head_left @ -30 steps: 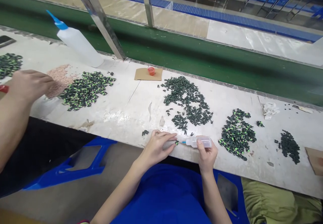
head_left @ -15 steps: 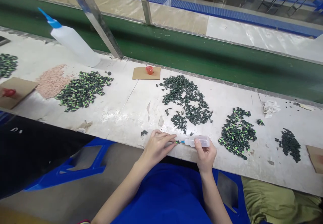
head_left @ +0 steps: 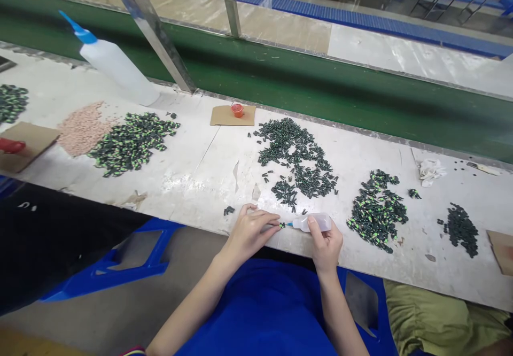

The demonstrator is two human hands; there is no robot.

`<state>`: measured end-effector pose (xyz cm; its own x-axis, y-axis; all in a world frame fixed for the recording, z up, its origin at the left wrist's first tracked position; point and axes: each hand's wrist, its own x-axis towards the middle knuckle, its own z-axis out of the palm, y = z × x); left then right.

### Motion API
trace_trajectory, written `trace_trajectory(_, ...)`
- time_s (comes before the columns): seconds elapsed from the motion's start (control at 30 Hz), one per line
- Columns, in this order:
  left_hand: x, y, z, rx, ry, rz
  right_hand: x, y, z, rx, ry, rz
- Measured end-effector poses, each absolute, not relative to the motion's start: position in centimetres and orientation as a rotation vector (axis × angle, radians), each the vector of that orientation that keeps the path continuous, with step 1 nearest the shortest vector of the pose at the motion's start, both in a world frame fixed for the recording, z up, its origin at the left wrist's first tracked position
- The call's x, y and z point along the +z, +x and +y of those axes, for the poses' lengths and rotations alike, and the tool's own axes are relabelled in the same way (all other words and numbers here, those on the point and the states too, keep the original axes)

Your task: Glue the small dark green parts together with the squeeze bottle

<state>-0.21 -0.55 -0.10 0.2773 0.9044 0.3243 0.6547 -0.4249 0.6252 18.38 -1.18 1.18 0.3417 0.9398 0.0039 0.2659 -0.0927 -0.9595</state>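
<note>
Between the fingertips of my left hand (head_left: 253, 230) is a small dark green and bright green piece (head_left: 282, 225), too small to make out its kind. My right hand (head_left: 326, 242) is closed around a translucent squeeze bottle (head_left: 315, 222) that lies almost level. The bottle's blue nozzle (head_left: 289, 224) points left, with its tip at the small piece. Just beyond my hands spreads a pile of small dark green parts (head_left: 286, 145). A few dark parts (head_left: 228, 210) lie left of my left hand.
Piles of green-and-black pieces lie right (head_left: 377, 211) and left (head_left: 132, 142), near pink pieces (head_left: 83, 129). A large bottle (head_left: 118, 72) stands at the back left. A red cup (head_left: 237, 110) sits on cardboard (head_left: 220, 115). People sit on both sides. A metal post (head_left: 154, 35) rises behind the table.
The squeeze bottle and my right hand have shifted very slightly up and left. My left hand keeps its pinch on the small piece in nearly the same place.
</note>
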Motion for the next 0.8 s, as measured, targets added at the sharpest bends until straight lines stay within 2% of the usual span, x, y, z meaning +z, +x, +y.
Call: trace_trajectory(0.8, -0.07, -0.31, -0.53, 0.895, 2.153, 1.421, 1.08, 18.47, -1.05, 0.876, -1.574, -1.089)
